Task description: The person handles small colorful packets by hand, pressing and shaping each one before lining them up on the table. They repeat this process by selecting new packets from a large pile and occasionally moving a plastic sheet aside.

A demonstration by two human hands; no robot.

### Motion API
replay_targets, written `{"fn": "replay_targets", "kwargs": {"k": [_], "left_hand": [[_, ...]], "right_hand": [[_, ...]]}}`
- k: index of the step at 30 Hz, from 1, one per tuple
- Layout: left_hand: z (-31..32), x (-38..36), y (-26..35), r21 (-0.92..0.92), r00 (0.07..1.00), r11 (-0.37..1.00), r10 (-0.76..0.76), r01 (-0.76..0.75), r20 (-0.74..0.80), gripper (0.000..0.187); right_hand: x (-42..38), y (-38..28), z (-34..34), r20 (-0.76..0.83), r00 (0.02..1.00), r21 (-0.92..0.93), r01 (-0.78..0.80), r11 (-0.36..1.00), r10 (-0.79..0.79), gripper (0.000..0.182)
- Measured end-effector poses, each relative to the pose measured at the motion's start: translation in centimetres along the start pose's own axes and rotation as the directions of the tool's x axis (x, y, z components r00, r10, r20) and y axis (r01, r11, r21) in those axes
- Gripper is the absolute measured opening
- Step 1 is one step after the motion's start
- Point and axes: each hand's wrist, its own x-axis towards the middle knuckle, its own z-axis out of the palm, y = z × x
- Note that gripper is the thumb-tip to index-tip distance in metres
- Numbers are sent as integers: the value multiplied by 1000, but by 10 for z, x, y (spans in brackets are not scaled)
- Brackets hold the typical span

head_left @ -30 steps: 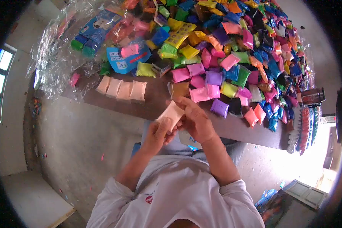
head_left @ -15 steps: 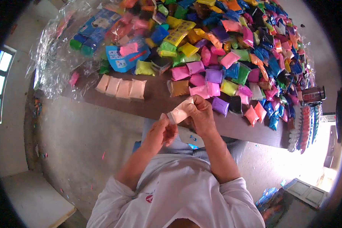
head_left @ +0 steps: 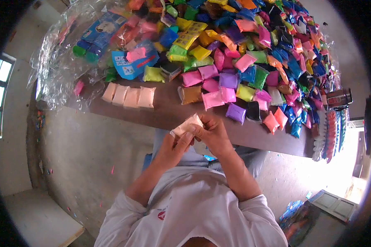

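A small peach packet is held between my two hands, just off the front edge of the table. My left hand pinches its lower left end. Thumb and fingers of my right hand grip the packet's right side. To the left on the table, several peach packets lie side by side in a row. Beyond my right hand sit a brown packet, a pink packet and a purple packet.
A large heap of coloured packets covers the back and right of the dark table. Crumpled clear plastic and a blue printed pouch lie at the left. A dark cylindrical object stands at the right edge.
Both hands have lowered slightly, turning the peach packet flatter. My right thumb has shifted down onto its middle, and my left hand has come closer to the right one.
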Motion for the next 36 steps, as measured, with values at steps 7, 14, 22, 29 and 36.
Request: {"fn": "replay_targets", "kwargs": {"k": [7,14,22,29,36], "left_hand": [[5,-3,8,-76,1000,997,1,1,24,35],[-7,-2,4,-158,996,984,-84,79,-22,47],[-7,-1,-4,-171,999,985,-42,37,-25,54],[0,-3,-1,-91,997,996,18,-25,-70,52],[-1,-7,10,-183,993,977,-115,109,-17,45]], "right_hand": [[-7,8,-3,-9,997,-88,75,993,-76,19],[-5,2,6,34,996,-19,87,996,-87,22],[-3,13,19,-286,948,-261,64,963,-141,19],[-6,11,19,-370,911,-250,94,964,-184,23],[-6,3,0,-300,950,179,-34,983,87,31]]}}
